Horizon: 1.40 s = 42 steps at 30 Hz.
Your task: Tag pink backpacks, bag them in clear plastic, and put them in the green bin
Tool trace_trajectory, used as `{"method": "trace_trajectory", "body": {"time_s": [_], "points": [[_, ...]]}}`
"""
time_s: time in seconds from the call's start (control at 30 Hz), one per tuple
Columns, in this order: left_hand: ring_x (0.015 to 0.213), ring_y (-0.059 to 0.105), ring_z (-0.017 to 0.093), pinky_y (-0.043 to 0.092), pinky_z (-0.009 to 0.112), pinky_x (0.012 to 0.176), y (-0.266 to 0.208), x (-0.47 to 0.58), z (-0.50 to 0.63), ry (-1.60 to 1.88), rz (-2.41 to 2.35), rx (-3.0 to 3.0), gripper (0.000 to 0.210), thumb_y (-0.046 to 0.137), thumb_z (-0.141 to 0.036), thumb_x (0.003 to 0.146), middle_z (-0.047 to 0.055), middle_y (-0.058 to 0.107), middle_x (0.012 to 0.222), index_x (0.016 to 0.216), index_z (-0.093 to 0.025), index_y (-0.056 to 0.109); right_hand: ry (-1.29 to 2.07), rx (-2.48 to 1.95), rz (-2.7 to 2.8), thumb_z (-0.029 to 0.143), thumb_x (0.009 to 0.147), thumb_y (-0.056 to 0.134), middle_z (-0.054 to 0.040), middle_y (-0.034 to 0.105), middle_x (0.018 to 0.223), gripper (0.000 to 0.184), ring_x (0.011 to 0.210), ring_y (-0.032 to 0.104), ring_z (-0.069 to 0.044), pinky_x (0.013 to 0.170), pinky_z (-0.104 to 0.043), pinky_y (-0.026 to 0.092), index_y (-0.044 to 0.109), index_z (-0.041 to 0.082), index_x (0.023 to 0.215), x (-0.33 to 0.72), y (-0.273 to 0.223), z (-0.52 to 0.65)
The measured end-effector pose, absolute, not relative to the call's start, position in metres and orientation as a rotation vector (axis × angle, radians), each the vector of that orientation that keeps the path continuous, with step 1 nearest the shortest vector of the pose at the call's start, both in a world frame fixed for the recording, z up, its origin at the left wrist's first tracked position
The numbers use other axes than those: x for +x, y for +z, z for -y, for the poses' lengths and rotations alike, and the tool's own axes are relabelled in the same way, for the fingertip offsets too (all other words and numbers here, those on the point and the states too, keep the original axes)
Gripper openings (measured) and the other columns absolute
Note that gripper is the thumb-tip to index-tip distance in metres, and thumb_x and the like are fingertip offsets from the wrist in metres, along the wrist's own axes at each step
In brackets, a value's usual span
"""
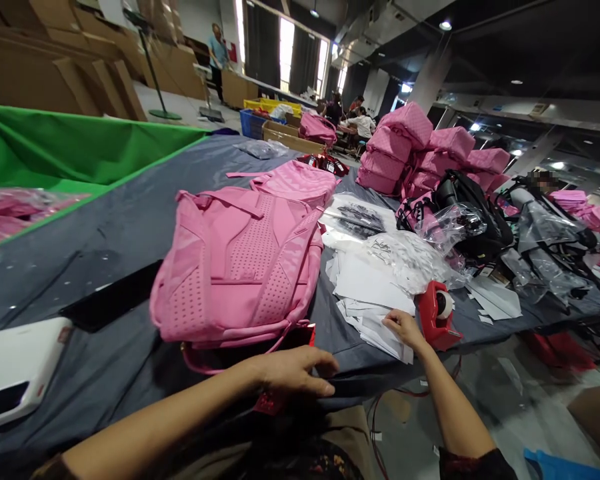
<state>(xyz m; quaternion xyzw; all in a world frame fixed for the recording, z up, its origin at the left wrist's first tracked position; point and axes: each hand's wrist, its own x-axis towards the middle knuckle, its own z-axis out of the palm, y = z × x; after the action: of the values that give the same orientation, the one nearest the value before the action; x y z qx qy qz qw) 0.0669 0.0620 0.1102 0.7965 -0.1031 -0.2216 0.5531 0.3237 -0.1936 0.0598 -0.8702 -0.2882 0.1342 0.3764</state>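
Note:
A pink backpack [237,267] lies on the cloth-covered table, its straps and dotted back panel facing up. My left hand [300,373] is just in front of its lower edge, thumb and fingers apart. Something red and shiny [271,403] shows beneath that hand; whether the two touch I cannot tell. My right hand [404,328] rests at the front of a loose stack of white paper sheets [367,283], thumb and fingertips pinched at a sheet. Just right of this hand stands a red tape dispenser [436,313].
Behind the backpack lies another pink bag [300,181]. Clear plastic bags [405,257], a black backpack [473,213] and piled pink bags [395,150] fill the right side. At left are a white device [25,363], a black strip [115,297] and a green-lined bin [95,150]. People work farther back.

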Motion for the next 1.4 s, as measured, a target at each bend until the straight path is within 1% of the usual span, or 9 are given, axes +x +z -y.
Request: {"method": "trace_trajectory", "body": {"time_s": [0.33,0.47,0.6,0.73,0.83,0.97,1.07,1.27,1.4], "points": [[0.099,0.065,0.023,0.049,0.03,0.089,0.101,0.081,-0.036,-0.317,0.126,1.829,0.041,0.057,-0.045,0.088,0.008,0.073,0.107,0.111,-0.014,0.069,0.578,-2.324,0.959,0.043,0.061,0.073,0.0056,0.045,0.046,0.029,0.051,0.037,-0.011,0.055,-0.025,0.03,0.06,0.019,0.05,0.34,0.079,0.176],[0.103,0.065,0.022,0.048,0.031,0.093,0.099,0.07,-0.036,-0.255,0.121,1.893,0.037,0.055,-0.042,0.09,0.007,0.073,0.113,0.113,-0.017,0.07,0.361,-2.304,1.031,0.043,0.075,0.068,-0.0046,0.066,0.087,0.025,0.083,0.059,-0.02,0.077,-0.032,0.046,0.069,0.02,0.086,0.306,0.068,0.189],[0.109,0.064,0.022,0.047,0.033,0.099,0.094,0.051,-0.031,-0.251,0.103,1.939,0.035,0.053,-0.043,0.093,0.006,0.072,0.118,0.118,-0.022,0.069,0.039,-2.267,1.047,0.036,0.075,0.067,-0.0125,0.066,0.116,0.05,0.109,0.061,-0.027,0.099,-0.043,0.048,0.061,0.021,0.121,0.278,0.047,0.228],[0.11,0.064,0.022,0.047,0.033,0.1,0.088,0.046,-0.022,-0.279,0.228,1.995,0.033,0.053,-0.037,0.095,0.007,0.071,0.118,0.12,-0.022,0.067,-0.047,-2.22,0.829,0.036,0.084,0.053,-0.0117,0.072,0.105,0.035,0.097,0.068,-0.025,0.092,-0.039,0.053,0.069,0.021,0.111,0.275,0.038,0.254],[0.111,0.064,0.021,0.048,0.032,0.1,0.087,0.062,-0.009,-0.188,0.332,2.055,0.031,0.052,-0.032,0.097,0.008,0.07,0.119,0.122,-0.02,0.065,-0.006,-2.177,0.71,0.043,0.082,0.057,-0.0098,0.073,0.095,0.032,0.085,0.067,-0.024,0.083,-0.036,0.053,0.074,0.021,0.099,0.284,0.04,0.254],[0.137,0.049,0.027,0.039,0.043,0.115,0.073,0.112,0.015,0.141,0.507,2.334,0.049,0.058,-0.024,0.094,0.016,0.056,0.146,0.142,-0.017,0.05,0.228,-2.149,0.72,0.042,0.069,0.072,0.0005,0.06,0.067,0.028,0.063,0.053,-0.016,0.063,-0.028,0.044,0.072,0.02,0.086,0.3,0.046,0.24],[0.149,0.034,0.032,0.026,0.051,0.122,0.047,0.151,0.028,0.258,0.609,2.557,0.067,0.068,-0.029,0.09,0.021,0.042,0.157,0.149,-0.013,0.041,0.351,-2.131,0.748,0.049,0.064,0.078,0.0042,0.053,0.061,0.035,0.056,0.045,-0.012,0.055,-0.023,0.037,0.067,0.018,0.076,0.313,0.048,0.232],[0.147,0.038,0.032,0.024,0.048,0.122,0.007,0.172,0.03,0.279,0.59,2.704,0.068,0.061,-0.043,0.095,0.023,0.044,0.155,0.15,-0.01,0.041,0.378,-2.095,0.796,0.068,0.071,0.07,0.0034,0.047,0.054,0.054,0.052,0.041,-0.011,0.05,-0.023,0.035,0.063,0.016,0.057,0.332,0.052,0.234],[0.144,0.042,0.034,0.025,0.05,0.121,0.004,0.168,0.027,0.357,0.665,2.757,0.066,0.06,-0.051,0.094,0.023,0.046,0.153,0.146,-0.012,0.048,0.082,-2.053,0.762,0.069,0.085,0.057,-0.0022,0.06,0.066,0.057,0.064,0.053,-0.015,0.06,-0.026,0.044,0.072,0.016,0.071,0.339,0.055,0.228]]}}
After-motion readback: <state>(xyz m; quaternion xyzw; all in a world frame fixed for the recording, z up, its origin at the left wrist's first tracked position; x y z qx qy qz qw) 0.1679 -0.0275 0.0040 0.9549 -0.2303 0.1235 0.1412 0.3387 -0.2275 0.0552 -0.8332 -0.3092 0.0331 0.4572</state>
